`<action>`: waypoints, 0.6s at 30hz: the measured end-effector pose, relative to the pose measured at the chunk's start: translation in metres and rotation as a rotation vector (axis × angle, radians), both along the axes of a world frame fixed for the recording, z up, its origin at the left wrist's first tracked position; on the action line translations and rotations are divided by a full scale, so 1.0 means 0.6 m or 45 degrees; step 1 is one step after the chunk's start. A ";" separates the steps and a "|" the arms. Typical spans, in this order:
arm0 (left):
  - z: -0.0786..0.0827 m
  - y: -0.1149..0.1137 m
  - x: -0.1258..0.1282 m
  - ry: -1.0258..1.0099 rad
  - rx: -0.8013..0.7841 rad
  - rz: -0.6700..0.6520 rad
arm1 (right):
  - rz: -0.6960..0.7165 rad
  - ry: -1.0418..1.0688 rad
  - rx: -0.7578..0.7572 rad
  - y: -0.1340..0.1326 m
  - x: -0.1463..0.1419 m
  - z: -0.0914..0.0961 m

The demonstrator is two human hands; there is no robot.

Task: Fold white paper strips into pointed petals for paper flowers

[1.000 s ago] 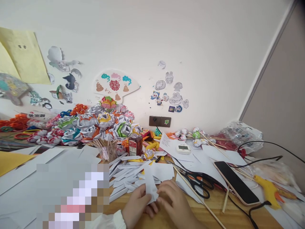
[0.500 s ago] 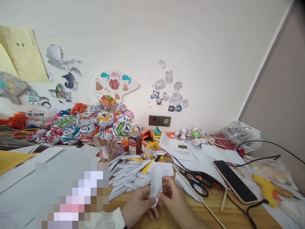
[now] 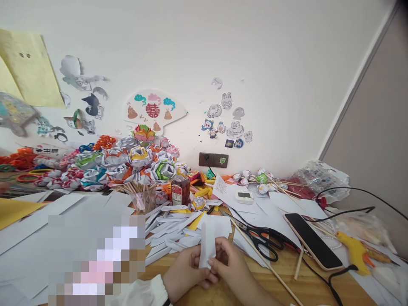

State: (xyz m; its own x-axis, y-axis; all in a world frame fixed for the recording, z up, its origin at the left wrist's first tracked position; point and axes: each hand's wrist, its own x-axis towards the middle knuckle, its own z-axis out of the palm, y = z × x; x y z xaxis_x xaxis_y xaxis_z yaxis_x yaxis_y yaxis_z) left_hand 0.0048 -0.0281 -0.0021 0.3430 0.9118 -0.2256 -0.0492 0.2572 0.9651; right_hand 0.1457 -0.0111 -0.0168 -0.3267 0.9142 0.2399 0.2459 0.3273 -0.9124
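Observation:
Both of my hands pinch a small folded white paper piece (image 3: 208, 244), held upright just above the wooden table (image 3: 287, 280). My left hand (image 3: 185, 272) grips its lower left edge, with a white sleeve at the wrist. My right hand (image 3: 231, 265) has its fingers closed on the paper's right side. A heap of folded white paper strips (image 3: 172, 231) lies right behind the hands.
Black scissors (image 3: 264, 244), a long wooden stick (image 3: 264, 263) and a phone (image 3: 312, 246) lie to the right, with black cables and a yellow glue gun (image 3: 358, 253). Paper flowers (image 3: 127, 163) pile against the wall. A cup of sticks (image 3: 142, 199) and white sheets lie left.
The paper piece has been lifted from lying low between my hands to standing upright. Both hands rose slightly and shifted a little to the right.

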 end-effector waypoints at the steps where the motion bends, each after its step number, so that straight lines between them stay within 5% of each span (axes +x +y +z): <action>1: 0.001 0.000 0.000 0.009 -0.002 0.009 | 0.000 -0.007 0.002 0.000 0.000 -0.001; 18: -0.013 0.001 0.002 -0.099 -0.001 -0.014 | -0.037 0.086 -0.083 -0.003 -0.008 -0.006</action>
